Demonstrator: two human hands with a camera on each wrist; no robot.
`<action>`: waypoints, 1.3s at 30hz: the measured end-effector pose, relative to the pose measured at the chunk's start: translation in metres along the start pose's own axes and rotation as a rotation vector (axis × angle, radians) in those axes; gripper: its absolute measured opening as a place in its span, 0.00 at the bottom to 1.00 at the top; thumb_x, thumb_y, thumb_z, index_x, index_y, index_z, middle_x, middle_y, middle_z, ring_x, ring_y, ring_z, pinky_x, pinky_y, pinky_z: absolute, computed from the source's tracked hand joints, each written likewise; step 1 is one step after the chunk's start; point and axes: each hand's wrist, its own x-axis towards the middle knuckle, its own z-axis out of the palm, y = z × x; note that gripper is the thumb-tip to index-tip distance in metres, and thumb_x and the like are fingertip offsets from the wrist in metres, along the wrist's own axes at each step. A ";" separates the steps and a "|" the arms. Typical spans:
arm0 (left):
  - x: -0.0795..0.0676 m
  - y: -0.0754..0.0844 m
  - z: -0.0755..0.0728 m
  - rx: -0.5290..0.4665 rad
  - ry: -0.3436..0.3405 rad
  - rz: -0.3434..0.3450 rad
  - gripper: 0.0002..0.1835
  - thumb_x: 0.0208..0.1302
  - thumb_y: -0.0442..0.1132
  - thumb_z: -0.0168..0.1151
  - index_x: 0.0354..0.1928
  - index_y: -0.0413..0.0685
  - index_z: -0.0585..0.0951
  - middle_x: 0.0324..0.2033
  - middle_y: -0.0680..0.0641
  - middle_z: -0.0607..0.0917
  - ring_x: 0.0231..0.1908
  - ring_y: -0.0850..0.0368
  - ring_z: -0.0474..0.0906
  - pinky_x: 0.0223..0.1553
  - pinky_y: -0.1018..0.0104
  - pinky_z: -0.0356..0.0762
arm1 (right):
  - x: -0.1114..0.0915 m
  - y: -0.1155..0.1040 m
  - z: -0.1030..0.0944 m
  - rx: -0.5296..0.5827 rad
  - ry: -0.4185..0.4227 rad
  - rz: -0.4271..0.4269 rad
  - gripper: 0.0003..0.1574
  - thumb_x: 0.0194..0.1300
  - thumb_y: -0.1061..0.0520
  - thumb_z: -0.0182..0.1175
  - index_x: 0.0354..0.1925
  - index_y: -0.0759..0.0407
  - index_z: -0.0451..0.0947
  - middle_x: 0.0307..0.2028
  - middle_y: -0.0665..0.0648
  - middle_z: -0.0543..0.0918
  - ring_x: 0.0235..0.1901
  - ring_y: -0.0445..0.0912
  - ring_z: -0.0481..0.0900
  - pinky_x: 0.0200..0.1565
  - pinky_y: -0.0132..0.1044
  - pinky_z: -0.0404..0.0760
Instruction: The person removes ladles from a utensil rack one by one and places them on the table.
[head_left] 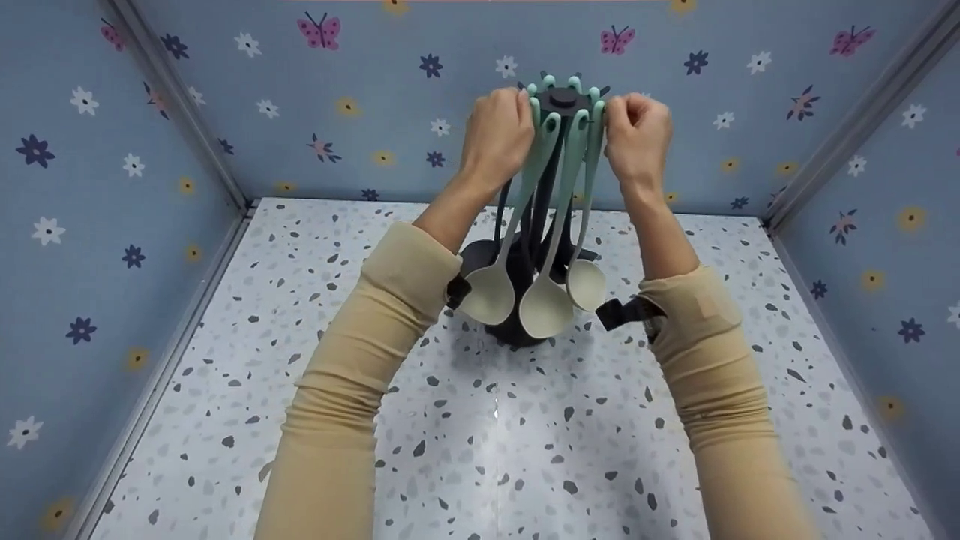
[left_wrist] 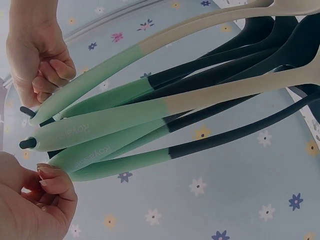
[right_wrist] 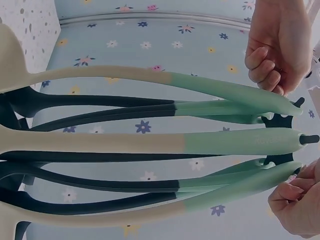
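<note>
A black utensil stand (head_left: 564,99) is hung with kitchen utensils by green handles. At its left, my left hand (head_left: 499,139) has fingers curled at the end of a green handle with a black shaft (left_wrist: 200,137); the tips pinch close by the hook. Opposite, my right hand (head_left: 639,139) pinches the top of the green handle of a small cream spoon (head_left: 586,285). Between the hands hang two larger cream-headed utensils, a ladle (head_left: 546,309) and another deep-bowled one (head_left: 489,294). Black utensil heads (head_left: 480,255) hang behind, partly hidden.
The stand's dark base (head_left: 517,334) rests on a white speckled tabletop (head_left: 495,450). Blue walls with flowers and butterflies (head_left: 319,31) close in the back and both sides. Black camera straps (head_left: 626,311) sit at the tan sleeves (head_left: 697,315).
</note>
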 end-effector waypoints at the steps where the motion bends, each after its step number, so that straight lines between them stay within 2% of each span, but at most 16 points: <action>1: 0.000 0.001 0.001 0.004 0.001 0.004 0.19 0.70 0.38 0.36 0.17 0.50 0.62 0.14 0.53 0.62 0.16 0.63 0.57 0.19 0.74 0.56 | -0.002 -0.003 -0.001 0.008 0.001 0.001 0.21 0.60 0.68 0.45 0.12 0.59 0.65 0.11 0.49 0.63 0.10 0.37 0.60 0.14 0.25 0.60; 8: 0.000 0.002 0.004 0.000 0.001 0.008 0.20 0.70 0.38 0.36 0.16 0.50 0.62 0.14 0.53 0.62 0.16 0.63 0.57 0.19 0.74 0.57 | -0.007 -0.008 -0.005 0.073 -0.010 0.023 0.23 0.61 0.69 0.43 0.11 0.58 0.62 0.10 0.50 0.61 0.09 0.37 0.58 0.13 0.25 0.58; 14: 0.000 0.003 0.005 0.008 0.000 0.015 0.19 0.70 0.39 0.37 0.17 0.50 0.63 0.15 0.53 0.62 0.17 0.63 0.58 0.20 0.75 0.58 | -0.005 -0.005 -0.010 0.055 -0.039 0.007 0.22 0.61 0.68 0.43 0.12 0.60 0.65 0.09 0.49 0.63 0.09 0.37 0.59 0.13 0.25 0.58; 23: -0.002 0.005 0.003 -0.037 0.002 0.049 0.19 0.68 0.38 0.40 0.16 0.49 0.63 0.14 0.52 0.63 0.16 0.63 0.58 0.19 0.74 0.58 | -0.006 -0.002 -0.016 0.009 -0.110 -0.182 0.22 0.62 0.70 0.43 0.14 0.58 0.65 0.10 0.47 0.64 0.11 0.35 0.60 0.14 0.24 0.58; 27: -0.003 0.002 0.004 -0.078 0.014 0.064 0.20 0.67 0.36 0.42 0.14 0.48 0.63 0.13 0.52 0.63 0.15 0.63 0.58 0.18 0.74 0.57 | -0.002 0.008 -0.015 -0.058 -0.085 -0.213 0.21 0.62 0.70 0.44 0.13 0.58 0.65 0.10 0.46 0.64 0.12 0.36 0.59 0.15 0.25 0.57; 34: -0.005 -0.002 0.007 -0.103 0.039 0.075 0.19 0.66 0.36 0.42 0.14 0.48 0.63 0.13 0.52 0.63 0.15 0.62 0.58 0.17 0.74 0.56 | 0.005 0.026 -0.013 -0.250 -0.038 -0.306 0.20 0.63 0.66 0.46 0.15 0.56 0.64 0.14 0.47 0.61 0.15 0.37 0.57 0.19 0.27 0.54; 39: -0.004 -0.001 0.010 -0.132 0.041 0.080 0.19 0.67 0.36 0.43 0.15 0.48 0.64 0.13 0.52 0.64 0.16 0.62 0.59 0.18 0.74 0.57 | 0.004 0.026 -0.017 -0.275 -0.031 -0.333 0.19 0.63 0.66 0.46 0.15 0.57 0.65 0.14 0.49 0.62 0.16 0.39 0.58 0.20 0.28 0.55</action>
